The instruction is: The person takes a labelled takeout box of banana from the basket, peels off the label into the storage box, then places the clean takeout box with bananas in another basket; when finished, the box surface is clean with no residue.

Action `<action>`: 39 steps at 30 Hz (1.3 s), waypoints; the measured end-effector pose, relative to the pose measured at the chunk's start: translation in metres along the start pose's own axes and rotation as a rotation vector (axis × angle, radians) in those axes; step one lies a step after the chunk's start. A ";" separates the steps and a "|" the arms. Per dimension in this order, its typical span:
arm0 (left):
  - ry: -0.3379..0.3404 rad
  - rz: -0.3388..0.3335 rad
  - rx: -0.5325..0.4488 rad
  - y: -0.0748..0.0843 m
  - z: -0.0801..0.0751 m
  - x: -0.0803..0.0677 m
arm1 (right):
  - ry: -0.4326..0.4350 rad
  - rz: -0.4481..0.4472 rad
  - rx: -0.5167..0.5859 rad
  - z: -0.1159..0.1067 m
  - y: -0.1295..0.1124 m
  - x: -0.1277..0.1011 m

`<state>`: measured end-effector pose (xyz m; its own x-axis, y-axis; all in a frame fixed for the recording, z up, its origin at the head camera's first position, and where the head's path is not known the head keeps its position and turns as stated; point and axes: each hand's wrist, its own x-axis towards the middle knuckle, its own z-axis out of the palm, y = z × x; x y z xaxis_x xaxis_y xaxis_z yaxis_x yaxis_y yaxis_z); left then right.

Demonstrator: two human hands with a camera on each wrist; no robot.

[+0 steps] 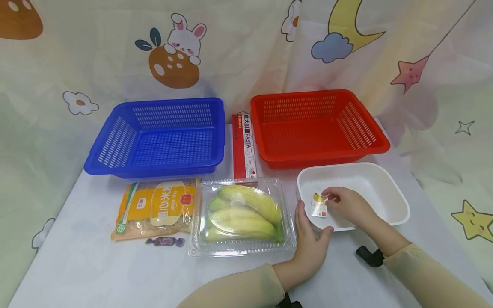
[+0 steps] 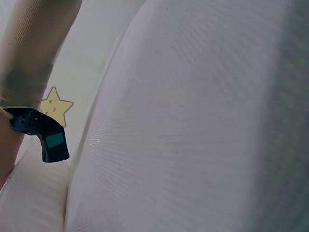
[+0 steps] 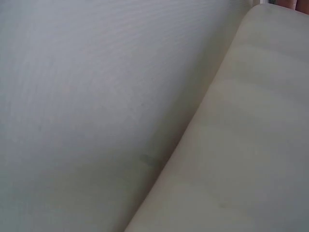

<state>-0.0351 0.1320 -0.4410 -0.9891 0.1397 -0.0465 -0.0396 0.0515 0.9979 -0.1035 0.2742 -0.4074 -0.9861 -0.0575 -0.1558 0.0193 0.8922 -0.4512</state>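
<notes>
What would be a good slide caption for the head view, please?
Right hand pinches a small packet inside the white tub.

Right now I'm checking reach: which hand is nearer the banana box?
Left. The left hand rests just right of the banana box; the right hand is farther right, pinching a small packet in the white tub.

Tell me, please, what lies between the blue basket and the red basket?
A red pasta box lies flat between the blue basket and the red basket; the head view shows it.
</notes>
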 end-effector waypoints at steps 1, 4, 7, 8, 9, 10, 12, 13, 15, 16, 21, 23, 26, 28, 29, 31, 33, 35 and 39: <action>0.003 0.004 0.003 0.000 0.000 0.000 | -0.008 0.000 0.000 0.000 0.000 0.001; 0.006 0.012 0.005 0.000 0.001 0.000 | -0.028 0.014 0.004 0.001 0.001 0.002; 0.007 0.025 0.005 -0.001 0.001 0.000 | -0.038 0.029 0.008 0.001 0.000 0.003; 0.003 0.026 0.002 -0.001 0.001 0.000 | -0.039 0.037 0.008 0.001 0.000 0.003; 0.001 0.028 0.000 -0.001 0.001 0.000 | -0.040 0.044 0.007 0.002 0.000 0.003; 0.001 0.030 0.002 -0.002 0.001 0.000 | -0.043 0.050 0.007 0.002 -0.001 0.003; 0.012 0.035 0.014 -0.003 0.000 0.000 | -0.054 0.059 0.010 0.004 -0.002 0.003; 0.016 0.036 0.018 -0.004 -0.001 0.000 | -0.057 0.062 0.013 0.006 -0.002 0.003; 0.025 0.036 0.028 -0.006 -0.002 -0.001 | -0.063 0.065 0.016 0.008 -0.003 0.003; 0.027 0.036 0.032 -0.007 -0.003 -0.001 | -0.065 0.066 0.015 0.009 -0.003 0.003; -0.007 -0.029 0.001 -0.006 -0.003 -0.004 | -0.078 0.076 0.009 0.013 0.000 -0.001; -0.015 -0.048 -0.010 -0.006 -0.003 -0.005 | -0.083 0.074 0.011 0.014 0.000 -0.001; -0.009 -0.031 -0.014 -0.005 -0.002 -0.006 | -0.079 0.068 0.005 0.014 0.000 -0.002; 0.000 -0.010 -0.012 -0.005 -0.002 -0.006 | -0.076 0.066 -0.001 0.013 -0.001 -0.001; 0.005 -0.001 -0.009 -0.004 -0.002 -0.006 | -0.074 0.065 -0.006 0.012 -0.001 -0.001; 0.012 0.008 -0.005 -0.004 -0.001 -0.005 | -0.075 0.070 -0.011 0.011 -0.001 0.000; 0.018 0.014 0.004 -0.003 -0.001 -0.005 | -0.076 0.074 -0.013 0.010 -0.002 0.000; 0.016 0.010 0.011 -0.002 -0.001 -0.004 | -0.076 0.073 -0.013 0.009 -0.002 0.000; -0.030 -0.011 0.046 0.003 -0.002 -0.005 | -0.074 0.064 -0.015 0.007 -0.001 0.000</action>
<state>-0.0307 0.1298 -0.4377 -0.9840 0.1679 -0.0598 -0.0436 0.0982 0.9942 -0.1021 0.2699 -0.4134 -0.9681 -0.0323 -0.2483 0.0791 0.9015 -0.4255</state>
